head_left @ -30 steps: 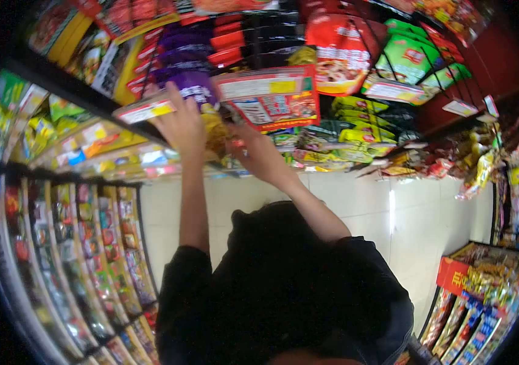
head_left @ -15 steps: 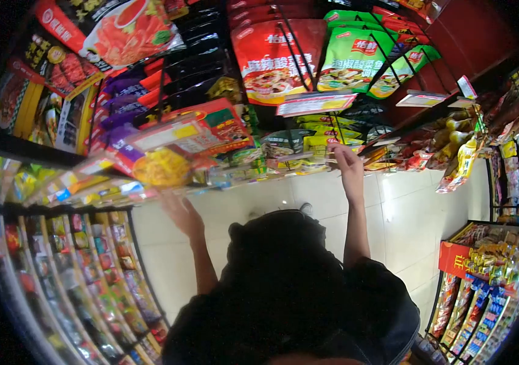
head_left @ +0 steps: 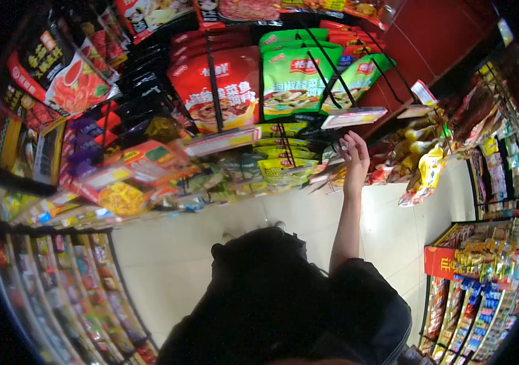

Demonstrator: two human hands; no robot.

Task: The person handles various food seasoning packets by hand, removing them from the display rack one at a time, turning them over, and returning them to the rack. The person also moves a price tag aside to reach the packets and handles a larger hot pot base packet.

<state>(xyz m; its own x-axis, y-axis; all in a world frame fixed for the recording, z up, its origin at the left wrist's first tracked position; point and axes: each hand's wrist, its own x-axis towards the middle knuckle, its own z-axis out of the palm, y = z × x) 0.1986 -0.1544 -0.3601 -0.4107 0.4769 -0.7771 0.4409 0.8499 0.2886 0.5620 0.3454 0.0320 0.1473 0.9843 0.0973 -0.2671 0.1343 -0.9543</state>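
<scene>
My right hand is raised at the hanging rack, fingers somewhat apart and nothing seen in them. Its fingertips come right up to dark packets, just under a white price tag. Left of it, yellow-green packets hang on a lower hook. Above hang a green seasoning pouch and a red pouch, both with pictures of food. My left hand is out of view.
Black hooks with price tags stick out toward me. Small brownish packs and a yellow pouch hang at the right. Shelves of packets stand lower left, and a red display box lower right. Pale tiles cover the floor.
My left hand has dropped out of view. My right hand has risen slightly beside the hooks, and the pouches have shifted left and down in view.
</scene>
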